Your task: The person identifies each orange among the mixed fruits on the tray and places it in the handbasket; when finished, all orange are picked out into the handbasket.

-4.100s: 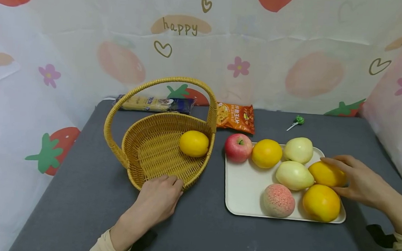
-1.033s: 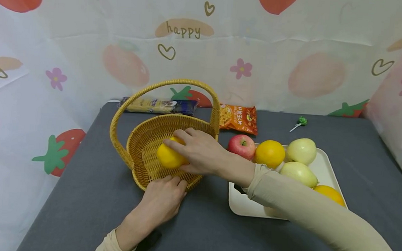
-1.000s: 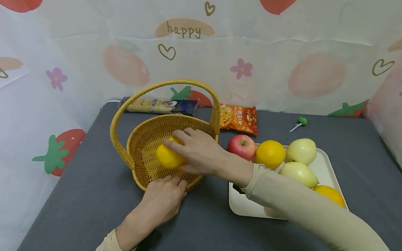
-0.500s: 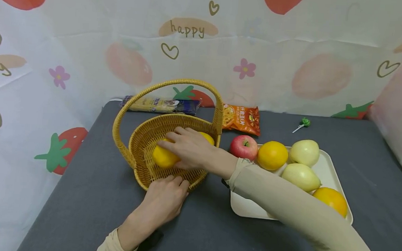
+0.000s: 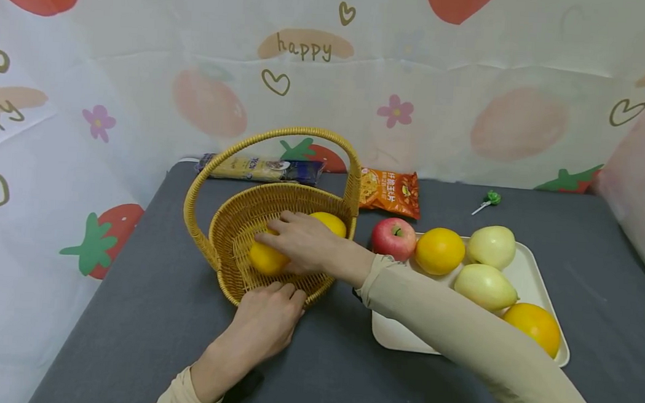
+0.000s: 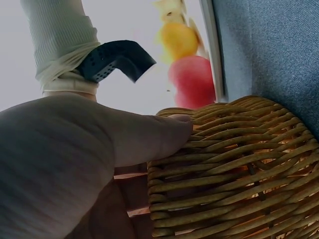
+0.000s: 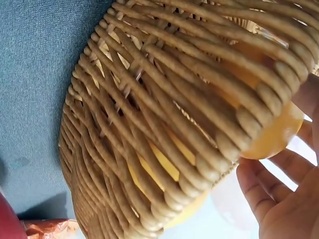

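Note:
My left hand (image 5: pixel 268 316) grips the near rim of a yellow wicker basket (image 5: pixel 279 189); in the left wrist view its thumb (image 6: pixel 152 137) lies over the woven edge. My right hand (image 5: pixel 306 242) reaches over the right rim into the basket. Its fingers are curled around an orange (image 5: pixel 266 260), held low near the basket floor; in the right wrist view the orange (image 7: pixel 274 137) shows partly past the weave. Just behind that hand lies another yellow fruit (image 5: pixel 329 223), partly covered, against the basket's right wall.
A white tray (image 5: pixel 397 337) on the right holds a red apple (image 5: pixel 394 238), an orange (image 5: pixel 439 250), two pale green-yellow fruits (image 5: pixel 485 286) and another orange (image 5: pixel 533 327). My right sleeve hides part of it. A noodle pack (image 5: pixel 263 169), a snack bag (image 5: pixel 391 192) and a lollipop (image 5: pixel 487 201) lie behind.
Since the earliest frame, my right hand has carried the orange from the tray into the basket. Over the last second it has moved slightly left and lower. My left hand keeps its grip.

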### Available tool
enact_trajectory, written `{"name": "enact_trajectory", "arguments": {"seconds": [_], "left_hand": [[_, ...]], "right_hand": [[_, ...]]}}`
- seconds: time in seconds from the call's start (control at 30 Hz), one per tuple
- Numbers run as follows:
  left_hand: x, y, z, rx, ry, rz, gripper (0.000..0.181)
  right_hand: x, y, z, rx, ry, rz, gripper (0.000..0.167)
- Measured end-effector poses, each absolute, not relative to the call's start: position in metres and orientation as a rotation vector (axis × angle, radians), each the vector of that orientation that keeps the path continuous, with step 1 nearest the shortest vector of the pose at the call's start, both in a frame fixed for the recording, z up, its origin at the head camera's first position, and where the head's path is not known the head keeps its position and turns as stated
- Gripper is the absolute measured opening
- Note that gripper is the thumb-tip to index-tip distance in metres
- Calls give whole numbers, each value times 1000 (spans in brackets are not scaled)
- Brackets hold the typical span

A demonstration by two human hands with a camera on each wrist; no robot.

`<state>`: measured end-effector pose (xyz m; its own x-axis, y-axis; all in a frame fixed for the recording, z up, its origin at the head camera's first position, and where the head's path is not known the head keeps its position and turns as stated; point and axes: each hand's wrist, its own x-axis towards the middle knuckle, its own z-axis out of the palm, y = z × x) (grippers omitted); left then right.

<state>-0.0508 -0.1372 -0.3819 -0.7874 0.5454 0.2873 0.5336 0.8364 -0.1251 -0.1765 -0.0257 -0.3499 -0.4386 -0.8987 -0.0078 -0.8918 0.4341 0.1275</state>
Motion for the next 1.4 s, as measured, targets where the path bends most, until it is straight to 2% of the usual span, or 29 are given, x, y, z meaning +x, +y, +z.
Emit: {"name": "enact_trajectory", "arguments": {"seconds": [0.13, 0.33, 0.5, 1.4], "left_hand": [[-51, -137, -382, -815, -2713, 53, 19], [-50, -137, -381, -818, -2722, 43, 18], [-50, -137, -381, -819, -2731, 45, 19], [-50, -137, -381, -822, -2714, 41, 19]], "right_hand": [[-176, -27, -352, 1619, -2618, -178, 60], [-178, -27, -353, 1519, -2576, -130, 34], [-178, -26, -351, 1543, -2525, -91, 22], [-175, -23, -347, 1572, -2652, -150, 30]]}}
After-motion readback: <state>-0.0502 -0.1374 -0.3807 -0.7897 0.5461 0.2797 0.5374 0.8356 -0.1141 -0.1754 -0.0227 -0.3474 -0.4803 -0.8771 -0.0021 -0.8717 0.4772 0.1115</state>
